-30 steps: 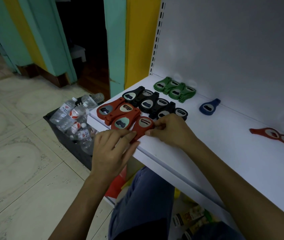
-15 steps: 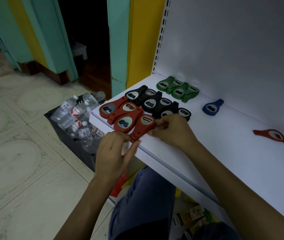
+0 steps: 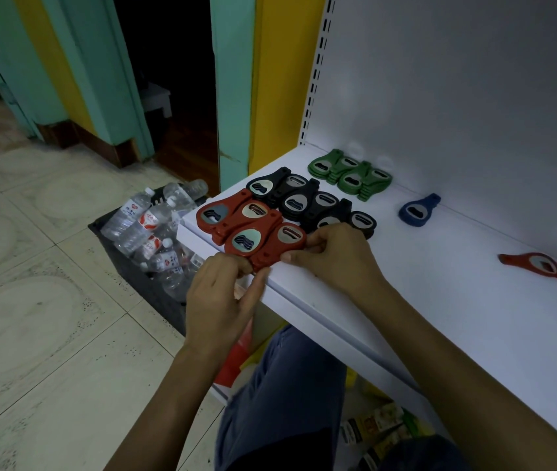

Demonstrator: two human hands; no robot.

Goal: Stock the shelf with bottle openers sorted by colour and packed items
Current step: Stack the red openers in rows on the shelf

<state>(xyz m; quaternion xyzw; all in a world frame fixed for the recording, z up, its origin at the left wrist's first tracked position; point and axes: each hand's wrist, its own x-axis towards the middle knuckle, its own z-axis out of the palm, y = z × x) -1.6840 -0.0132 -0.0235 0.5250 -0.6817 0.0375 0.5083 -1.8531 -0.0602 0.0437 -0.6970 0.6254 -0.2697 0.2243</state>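
Red bottle openers (image 3: pixel 236 220) lie grouped at the front left corner of the white shelf (image 3: pixel 440 300). Behind them sit black openers (image 3: pixel 307 202), and green openers (image 3: pixel 348 173) lie against the back wall. A single blue opener (image 3: pixel 418 212) lies further right. My left hand (image 3: pixel 222 300) pinches the handle end of the nearest red opener (image 3: pixel 280 244) at the shelf's front edge. My right hand (image 3: pixel 333 258) pinches the same opener from its right side. More red openers (image 3: pixel 556 271) lie apart at the far right.
A black crate (image 3: pixel 154 280) of water bottles (image 3: pixel 144 219) stands on the tiled floor left of the shelf. Packaged goods (image 3: pixel 379 426) sit on the lower level under the shelf. My knee in blue trousers (image 3: pixel 287 396) is below the shelf edge.
My left hand has slid back off the shelf to the front edge and now pinches the opener's handle. The right hand has hardly moved. The camera shifted slightly.
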